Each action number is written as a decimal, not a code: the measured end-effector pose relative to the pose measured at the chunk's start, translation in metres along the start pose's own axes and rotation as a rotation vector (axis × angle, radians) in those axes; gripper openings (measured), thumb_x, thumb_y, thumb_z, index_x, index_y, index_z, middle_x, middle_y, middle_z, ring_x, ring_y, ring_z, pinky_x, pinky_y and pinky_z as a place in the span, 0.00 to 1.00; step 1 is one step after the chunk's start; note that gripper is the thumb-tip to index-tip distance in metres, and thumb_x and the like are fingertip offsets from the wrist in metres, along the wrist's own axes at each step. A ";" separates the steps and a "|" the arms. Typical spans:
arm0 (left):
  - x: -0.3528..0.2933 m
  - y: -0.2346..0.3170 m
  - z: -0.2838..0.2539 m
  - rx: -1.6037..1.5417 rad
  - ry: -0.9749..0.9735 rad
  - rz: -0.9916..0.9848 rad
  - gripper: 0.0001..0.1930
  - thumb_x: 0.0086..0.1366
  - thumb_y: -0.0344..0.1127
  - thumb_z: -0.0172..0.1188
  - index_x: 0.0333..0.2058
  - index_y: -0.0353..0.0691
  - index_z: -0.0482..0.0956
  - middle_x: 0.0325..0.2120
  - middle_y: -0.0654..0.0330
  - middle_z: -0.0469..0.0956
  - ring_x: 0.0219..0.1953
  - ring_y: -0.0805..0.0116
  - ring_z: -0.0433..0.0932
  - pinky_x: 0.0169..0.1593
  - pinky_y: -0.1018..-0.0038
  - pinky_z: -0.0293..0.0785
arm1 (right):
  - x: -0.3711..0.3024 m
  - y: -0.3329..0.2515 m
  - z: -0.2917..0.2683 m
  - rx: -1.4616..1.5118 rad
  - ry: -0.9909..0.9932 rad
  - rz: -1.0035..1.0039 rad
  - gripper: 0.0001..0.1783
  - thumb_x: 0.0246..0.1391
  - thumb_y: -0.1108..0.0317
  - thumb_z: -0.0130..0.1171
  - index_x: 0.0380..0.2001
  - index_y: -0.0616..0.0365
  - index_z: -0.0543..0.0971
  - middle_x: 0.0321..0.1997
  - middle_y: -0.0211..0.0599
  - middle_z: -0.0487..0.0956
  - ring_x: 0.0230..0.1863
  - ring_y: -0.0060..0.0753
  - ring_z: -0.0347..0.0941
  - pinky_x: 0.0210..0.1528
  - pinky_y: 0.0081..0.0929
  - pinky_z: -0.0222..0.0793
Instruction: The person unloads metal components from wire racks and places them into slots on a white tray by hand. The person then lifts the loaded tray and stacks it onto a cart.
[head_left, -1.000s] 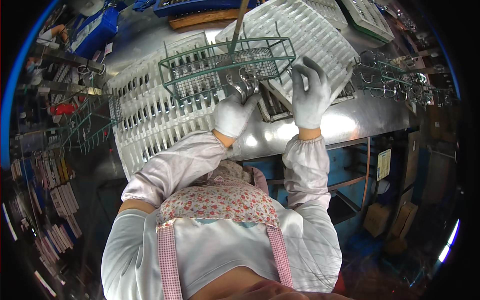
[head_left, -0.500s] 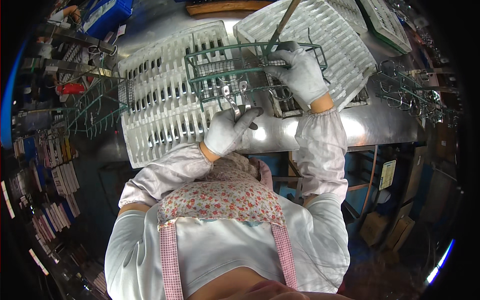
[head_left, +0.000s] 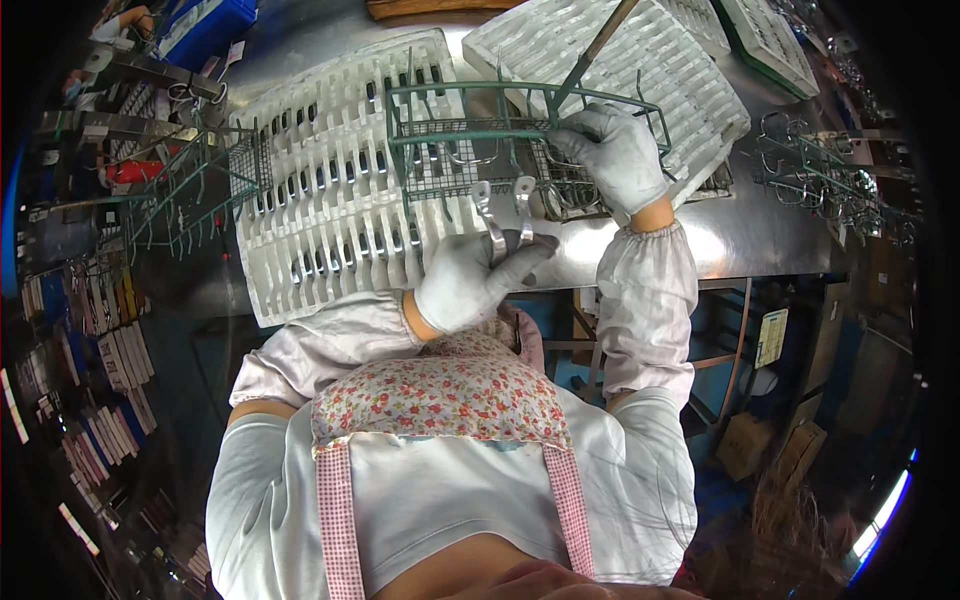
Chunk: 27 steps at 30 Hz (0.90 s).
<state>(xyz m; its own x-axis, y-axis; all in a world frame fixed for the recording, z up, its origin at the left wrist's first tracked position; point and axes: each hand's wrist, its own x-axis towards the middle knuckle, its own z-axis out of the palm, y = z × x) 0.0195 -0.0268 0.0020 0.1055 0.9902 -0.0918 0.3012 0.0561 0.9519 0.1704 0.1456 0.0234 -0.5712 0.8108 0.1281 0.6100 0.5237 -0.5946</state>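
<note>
My gloved left hand [head_left: 462, 285] is closed on two shiny curved metal parts [head_left: 490, 215] with rounded, holed ends, pinched between thumb and fingers. They stand up from the grip, just below a green wire rack [head_left: 470, 133] and apart from its front bar. My gloved right hand [head_left: 622, 165] grips the rack's right part, beside a long brownish rod [head_left: 600, 45] that slants up from it. A few thin wire hooks or loops show on the rack. Under its left end lies a white slotted tray [head_left: 252, 250] holding rows of similar shiny metal pieces.
A second white slotted tray [head_left: 690, 90] lies at the back right. Another green rack [head_left: 190, 190] hangs at the left, and a rack with shiny metal loops [head_left: 820, 185] at the right. A blue bin [head_left: 205, 35] stands at the far left of the metal table [head_left: 720, 245].
My left hand has drawn the two metal parts right and slightly down, away from the rack. The rack has shifted a little to the right, with my right hand still on it.
</note>
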 end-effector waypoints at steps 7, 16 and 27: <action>0.020 0.001 0.001 -0.209 0.148 -0.162 0.15 0.62 0.44 0.52 0.36 0.38 0.78 0.24 0.53 0.79 0.18 0.65 0.76 0.23 0.72 0.69 | -0.003 0.002 -0.003 0.004 -0.011 -0.003 0.14 0.43 0.53 0.61 0.28 0.50 0.82 0.29 0.36 0.78 0.30 0.42 0.74 0.32 0.33 0.68; -0.021 -0.001 -0.023 -0.116 0.146 -0.031 0.20 0.62 0.41 0.52 0.51 0.41 0.69 0.44 0.52 0.75 0.28 0.60 0.78 0.32 0.74 0.73 | -0.006 0.011 -0.010 0.070 -0.021 0.066 0.13 0.43 0.56 0.62 0.29 0.52 0.82 0.26 0.41 0.78 0.27 0.40 0.75 0.30 0.29 0.68; -0.009 -0.028 -0.049 -0.363 0.266 0.008 0.21 0.64 0.47 0.47 0.44 0.34 0.74 0.39 0.55 0.77 0.42 0.64 0.75 0.45 0.75 0.69 | -0.007 0.008 -0.009 0.026 -0.011 0.023 0.08 0.46 0.70 0.59 0.30 0.61 0.79 0.24 0.41 0.77 0.25 0.31 0.73 0.30 0.25 0.65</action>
<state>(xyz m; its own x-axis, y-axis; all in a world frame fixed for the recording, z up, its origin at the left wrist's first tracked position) -0.0367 -0.0315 -0.0099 -0.1551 0.9866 -0.0512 -0.0554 0.0431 0.9975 0.1848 0.1467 0.0249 -0.5629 0.8197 0.1057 0.6087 0.4977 -0.6179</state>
